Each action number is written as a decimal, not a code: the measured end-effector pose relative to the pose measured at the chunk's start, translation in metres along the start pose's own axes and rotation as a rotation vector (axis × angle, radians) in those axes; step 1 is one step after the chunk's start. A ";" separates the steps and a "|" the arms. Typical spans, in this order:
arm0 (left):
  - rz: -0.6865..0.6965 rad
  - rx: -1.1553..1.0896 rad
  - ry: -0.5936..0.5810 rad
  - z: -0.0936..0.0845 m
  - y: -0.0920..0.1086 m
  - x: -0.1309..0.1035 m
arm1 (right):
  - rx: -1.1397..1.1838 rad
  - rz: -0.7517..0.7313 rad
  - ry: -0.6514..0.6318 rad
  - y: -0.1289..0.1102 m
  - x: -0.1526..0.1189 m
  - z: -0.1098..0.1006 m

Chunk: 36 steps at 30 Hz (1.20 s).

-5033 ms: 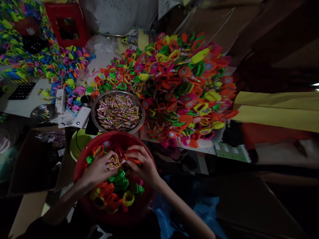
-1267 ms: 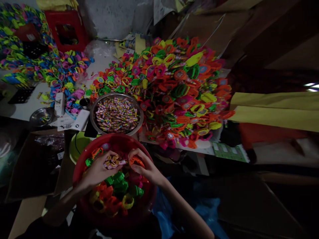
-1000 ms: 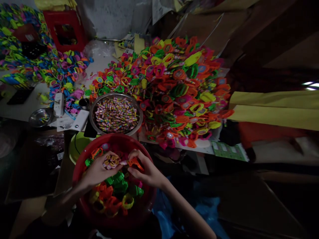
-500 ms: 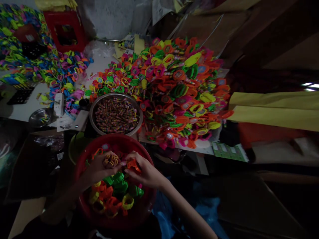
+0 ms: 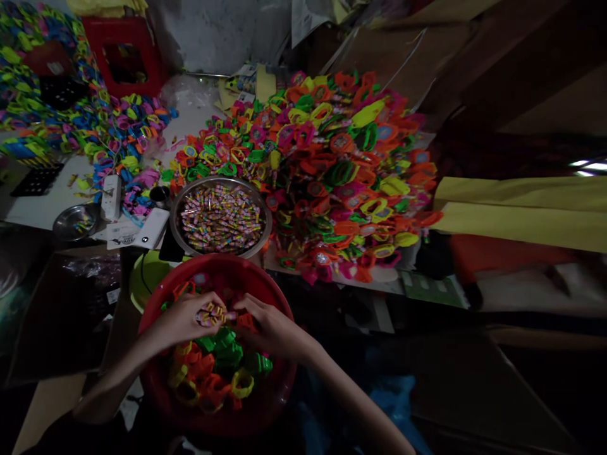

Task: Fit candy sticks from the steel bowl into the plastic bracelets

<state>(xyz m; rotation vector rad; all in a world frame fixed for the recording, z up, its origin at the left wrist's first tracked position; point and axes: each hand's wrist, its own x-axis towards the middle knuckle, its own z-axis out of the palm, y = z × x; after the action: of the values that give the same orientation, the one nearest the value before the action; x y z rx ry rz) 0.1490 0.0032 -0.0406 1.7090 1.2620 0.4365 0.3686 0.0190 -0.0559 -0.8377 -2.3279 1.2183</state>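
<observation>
My left hand [image 5: 192, 319] is wrapped round a bundle of small wrapped candy tubes [image 5: 212, 315], their yellowish ends facing up. Close beside it, my right hand [image 5: 268, 325] grips an orange plastic watch-like band [image 5: 247, 322], partly hidden by the fingers. Both hands are over a red basin [image 5: 156, 392] holding green, orange and yellow bands [image 5: 213, 385]. Behind the basin stands a round metal bowl [image 5: 269, 221] full of similar wrapped tubes [image 5: 222, 218].
A big heap of colourful bands [image 5: 341, 170] covers the table's middle. At the left are another heap [image 5: 85, 120], a red stool [image 5: 124, 60], a white power strip [image 5: 111, 197] and a small metal dish [image 5: 76, 222]. Yellow sheets [image 5: 521, 212] lie at the right.
My right hand has turned and shifted slightly, covering more of the orange band. The bundle in my left hand has moved a little downward. The scene is brighter around the metal bowl.
</observation>
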 end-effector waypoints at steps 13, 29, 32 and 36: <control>-0.010 0.109 -0.128 -0.009 0.001 -0.002 | 0.033 -0.043 -0.034 0.001 -0.003 0.008; -0.022 0.115 -0.061 0.000 -0.023 -0.011 | -0.030 0.119 -0.122 0.007 -0.001 0.011; -0.085 0.031 0.043 -0.006 -0.033 -0.015 | -0.087 0.187 -0.329 0.006 -0.004 -0.004; -0.128 -0.025 0.153 -0.012 -0.043 -0.019 | -0.066 0.108 -0.564 0.008 -0.014 -0.066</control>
<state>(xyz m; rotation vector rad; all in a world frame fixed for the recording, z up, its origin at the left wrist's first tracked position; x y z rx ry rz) 0.1089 -0.0065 -0.0656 1.5874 1.4614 0.5114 0.4192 0.0530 -0.0270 -0.7149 -2.8014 1.5960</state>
